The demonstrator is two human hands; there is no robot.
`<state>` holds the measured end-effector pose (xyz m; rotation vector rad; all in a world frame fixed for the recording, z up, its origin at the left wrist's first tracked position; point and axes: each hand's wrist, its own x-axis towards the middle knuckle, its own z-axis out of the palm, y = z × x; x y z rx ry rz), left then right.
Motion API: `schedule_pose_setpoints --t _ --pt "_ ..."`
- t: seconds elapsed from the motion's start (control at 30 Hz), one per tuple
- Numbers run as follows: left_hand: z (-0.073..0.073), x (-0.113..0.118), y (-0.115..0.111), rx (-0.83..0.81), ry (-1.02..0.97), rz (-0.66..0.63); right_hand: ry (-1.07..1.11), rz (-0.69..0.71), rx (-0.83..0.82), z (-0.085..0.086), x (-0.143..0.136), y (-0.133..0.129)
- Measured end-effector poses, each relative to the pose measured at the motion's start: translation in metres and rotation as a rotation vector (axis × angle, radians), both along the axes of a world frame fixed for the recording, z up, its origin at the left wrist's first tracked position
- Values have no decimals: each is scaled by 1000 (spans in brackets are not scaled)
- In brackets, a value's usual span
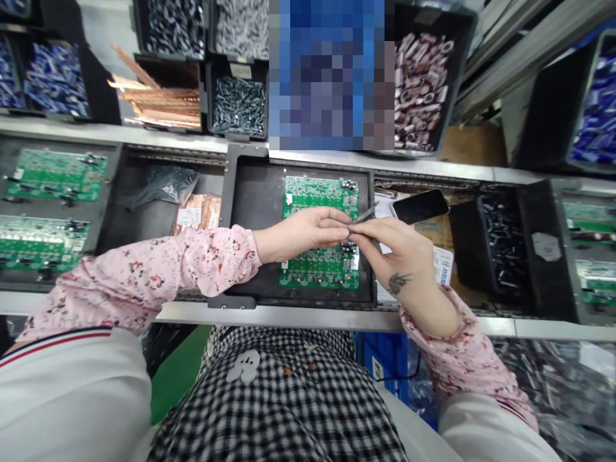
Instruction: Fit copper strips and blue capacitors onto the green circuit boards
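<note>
Two green circuit boards, an upper one [312, 190] and a lower one [308, 273], lie in a black tray [255, 269] in front of me. Over the right part of these boards my left hand [308, 232] and my right hand [402, 253] meet at the fingertips. The fingers of both are pinched together around a small dark thing, too small to make out. A thin grey strip [364, 213] sticks out beyond the fingertips toward the upper right; which hand holds it is unclear.
A black phone [421, 206] lies right of the tray. Bins of dark parts [503, 244], brown cylinders [421, 90] and copper strips [163, 102] stand around. A clear bag [171, 183] is left of the tray. More boards lie at far left [58, 173] and far right [594, 221].
</note>
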<state>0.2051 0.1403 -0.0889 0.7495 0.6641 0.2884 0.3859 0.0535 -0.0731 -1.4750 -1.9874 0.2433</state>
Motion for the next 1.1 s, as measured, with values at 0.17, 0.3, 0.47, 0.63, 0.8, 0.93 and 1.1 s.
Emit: schedule_pose_setpoints --t 0.17,0.3,0.47,0.63,0.8,0.93,1.1 --pt "1 2 4 44 134 10 -11 -82 -14 -16 45 48" --pt "4 2 5 48 195 6 -91 -75 -143 -41 72 88" --pt "1 0 7 -45 144 36 -155 -63 -230 -52 71 98" --pt "-3 1 8 -94 101 67 -230 -65 -276 -46 67 95" --pt "-5 2 7 -114 129 98 -306 -60 -315 -43 65 100" --pt "-4 2 9 -105 133 118 -355 -80 -313 -33 56 90" --pt "-7 1 11 -115 65 131 -43 -9 -126 -18 23 50"
